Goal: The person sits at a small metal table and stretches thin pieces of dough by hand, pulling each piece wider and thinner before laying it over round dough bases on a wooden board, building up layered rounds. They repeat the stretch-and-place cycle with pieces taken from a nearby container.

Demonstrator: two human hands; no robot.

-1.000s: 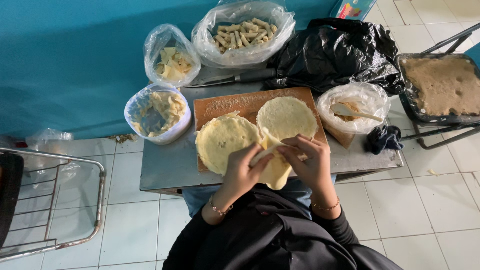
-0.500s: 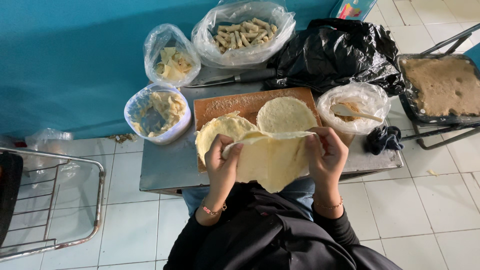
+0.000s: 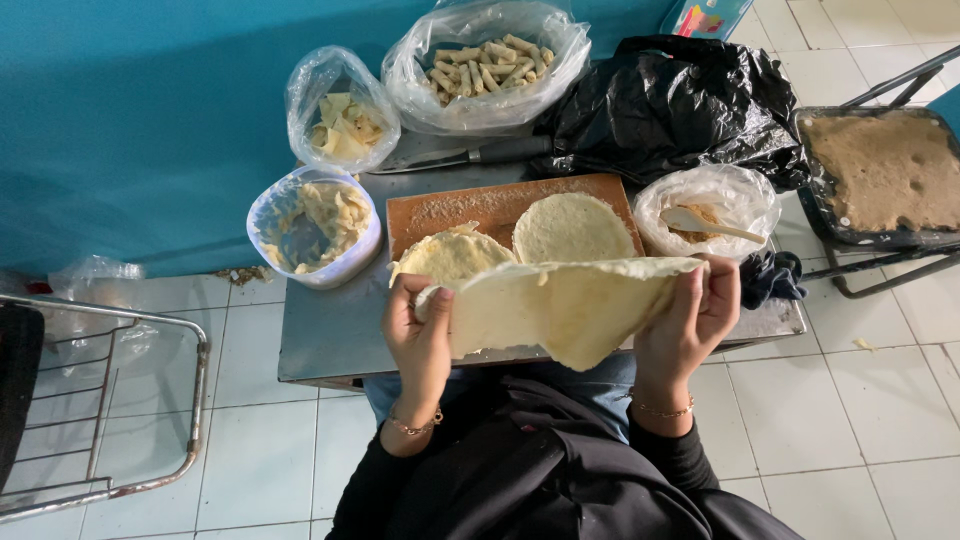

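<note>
My left hand (image 3: 420, 335) and right hand (image 3: 690, 320) each pinch an edge of a thin round wrapper (image 3: 560, 305), lifted clear just in front of the wooden board (image 3: 470, 205). The sheet sags in the middle: judged light, soft and easily torn, best held at opposite rims with flat fingers. On the board lie a stack of wrappers (image 3: 450, 255) and a second round (image 3: 572, 228). Right of the board sits a bag with a spoon (image 3: 708, 205); left of it, a tub of filling (image 3: 312, 225).

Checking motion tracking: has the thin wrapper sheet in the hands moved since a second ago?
Yes. The wrapper sheet has been peeled off the stack on the cutting board and lifted toward the person, now stretched between left hand and right hand.
</note>
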